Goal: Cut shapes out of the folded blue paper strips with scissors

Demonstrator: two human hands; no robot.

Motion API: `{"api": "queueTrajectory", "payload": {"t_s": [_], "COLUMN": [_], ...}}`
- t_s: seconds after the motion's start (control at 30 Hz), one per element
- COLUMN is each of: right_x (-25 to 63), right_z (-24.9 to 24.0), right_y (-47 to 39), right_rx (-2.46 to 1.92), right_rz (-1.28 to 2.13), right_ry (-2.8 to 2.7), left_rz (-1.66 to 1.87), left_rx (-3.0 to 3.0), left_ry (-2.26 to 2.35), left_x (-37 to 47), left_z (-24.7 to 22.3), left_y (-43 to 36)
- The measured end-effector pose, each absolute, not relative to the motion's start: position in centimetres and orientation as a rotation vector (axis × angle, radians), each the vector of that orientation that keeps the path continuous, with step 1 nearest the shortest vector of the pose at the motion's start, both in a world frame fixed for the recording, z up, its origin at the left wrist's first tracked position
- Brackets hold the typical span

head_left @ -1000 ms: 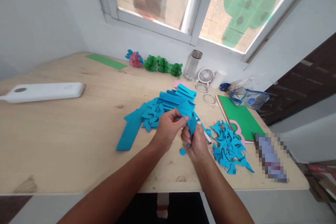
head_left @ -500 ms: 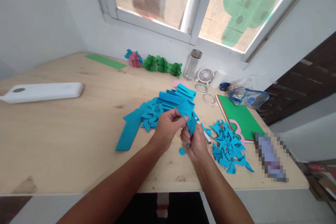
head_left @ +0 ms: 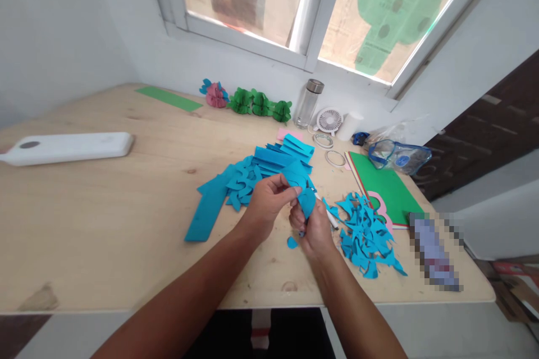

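My left hand (head_left: 267,205) pinches a blue piece of paper (head_left: 307,201) between thumb and fingers. Close against it, my right hand (head_left: 312,227) is closed in a fist around what seem to be scissors (head_left: 302,233); only a small dark end shows below the fingers, and the blades are hidden by paper and hand. Behind the hands lie folded blue paper strips (head_left: 269,158). Left of them is a heap of cut blue petal shapes (head_left: 242,182). Blue scraps (head_left: 366,235) are piled to the right, and a white marker (head_left: 332,219) lies beside my right hand.
Green paper sheets (head_left: 393,188) and a blue-edged clear pouch (head_left: 400,157) lie on the right. A glass bottle (head_left: 307,104), a small fan (head_left: 329,120) and green paper ornaments (head_left: 260,102) line the wall. A long white device (head_left: 76,147) rests on the left.
The blue paper has turned a little between my hands, so its rounded face now shows more broadly. Both hands have stayed in almost the same place.
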State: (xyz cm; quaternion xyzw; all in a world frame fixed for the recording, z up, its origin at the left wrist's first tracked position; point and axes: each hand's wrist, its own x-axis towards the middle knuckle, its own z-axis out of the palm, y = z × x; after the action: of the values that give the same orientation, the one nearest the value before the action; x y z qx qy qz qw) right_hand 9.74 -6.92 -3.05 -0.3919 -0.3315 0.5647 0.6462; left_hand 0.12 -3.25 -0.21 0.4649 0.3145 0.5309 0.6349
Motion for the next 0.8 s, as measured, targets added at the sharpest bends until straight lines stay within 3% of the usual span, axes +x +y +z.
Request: {"api": "queueTrajectory", "payload": {"t_s": [0.8], "right_x": [9.71], "right_z": [-3.43], "right_y": [-6.76], "right_rx": [-1.035], "right_rz": [1.225], "right_ry": [-0.771], "left_rz": [1.246], "left_rx": [1.048], "left_ry": [0.756], "left_x": [0.14], "left_z": [0.41], "left_y": [-3.21]}}
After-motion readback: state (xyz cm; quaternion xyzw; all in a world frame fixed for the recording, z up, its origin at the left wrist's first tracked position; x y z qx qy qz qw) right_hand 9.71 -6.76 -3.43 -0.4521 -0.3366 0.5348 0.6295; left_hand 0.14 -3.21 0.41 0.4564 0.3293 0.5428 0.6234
